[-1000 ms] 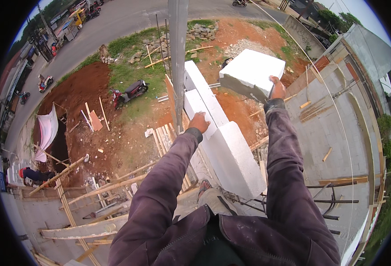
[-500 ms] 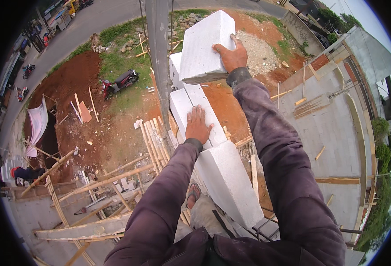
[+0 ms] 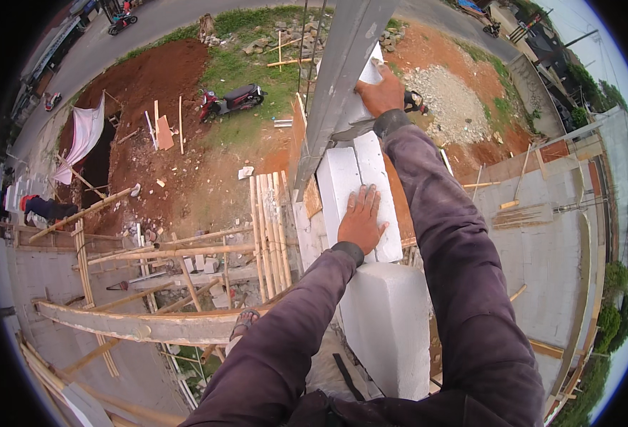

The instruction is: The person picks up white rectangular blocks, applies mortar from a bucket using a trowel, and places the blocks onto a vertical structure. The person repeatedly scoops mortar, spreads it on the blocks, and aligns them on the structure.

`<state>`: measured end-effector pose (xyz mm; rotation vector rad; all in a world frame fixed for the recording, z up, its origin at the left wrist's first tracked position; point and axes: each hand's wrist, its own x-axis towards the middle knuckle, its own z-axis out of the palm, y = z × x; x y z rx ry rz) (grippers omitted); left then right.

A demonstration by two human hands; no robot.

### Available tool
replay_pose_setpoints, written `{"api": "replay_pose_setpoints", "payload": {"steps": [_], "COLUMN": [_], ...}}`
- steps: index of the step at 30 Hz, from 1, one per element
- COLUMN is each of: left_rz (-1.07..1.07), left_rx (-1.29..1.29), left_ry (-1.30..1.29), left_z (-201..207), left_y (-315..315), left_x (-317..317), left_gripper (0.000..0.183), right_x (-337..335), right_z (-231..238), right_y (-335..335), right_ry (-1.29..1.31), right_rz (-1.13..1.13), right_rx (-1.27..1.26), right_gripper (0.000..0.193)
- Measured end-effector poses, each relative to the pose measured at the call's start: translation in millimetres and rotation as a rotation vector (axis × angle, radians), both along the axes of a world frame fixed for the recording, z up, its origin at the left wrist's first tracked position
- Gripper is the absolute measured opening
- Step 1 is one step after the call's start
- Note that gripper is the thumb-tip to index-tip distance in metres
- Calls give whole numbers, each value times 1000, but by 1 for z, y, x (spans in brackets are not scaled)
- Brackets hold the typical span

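Note:
My left hand (image 3: 362,220) lies flat with its fingers out on top of a row of white building blocks (image 3: 339,174). A narrow seam runs lengthwise between two of them. Farther along the wall, my right hand (image 3: 383,92) grips the upper edge of another white block (image 3: 357,112). That block is partly hidden behind a grey upright post (image 3: 335,85). Closer to my body, a larger white block (image 3: 388,320) stands between my forearms, just past the near end of the row.
Bamboo poles (image 3: 271,235) lean left of the wall, above a lower level. My sandalled foot (image 3: 244,324) is by a concrete beam (image 3: 143,324). A parked motorbike (image 3: 232,101) stands on the ground below. A grey slab (image 3: 541,249) spreads out at right.
The far block, tilted up in my right hand before, is now lower and behind the post. My left hand remains flat on the row. The view has shifted, and my foot now shows farther left.

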<state>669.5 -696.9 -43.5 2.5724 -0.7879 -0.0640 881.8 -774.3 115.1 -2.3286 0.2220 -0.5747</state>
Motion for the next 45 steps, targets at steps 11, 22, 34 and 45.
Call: {"api": "replay_pose_setpoints", "payload": {"steps": [11,22,34,45], "left_rz": [26,23,-60,-67], "left_rx": [-148,-140,175,140], "left_ry": [8,-7,20,-16], "left_z": [-5,-7,15,6], "left_y": [1,-1,4,5], "left_x": [-3,-3,2,0], "left_gripper": [73,76,72,60], "right_x": [62,107,54,45], "right_z": [-50,-156,-138,-147], "right_y": [-39,-60,-8,9], "right_ry": [-11,-69,191,300], "right_rz": [277,348,239,127], "right_rx": [-482,83,-218,-189], "right_gripper": [45,48,45,55]}}
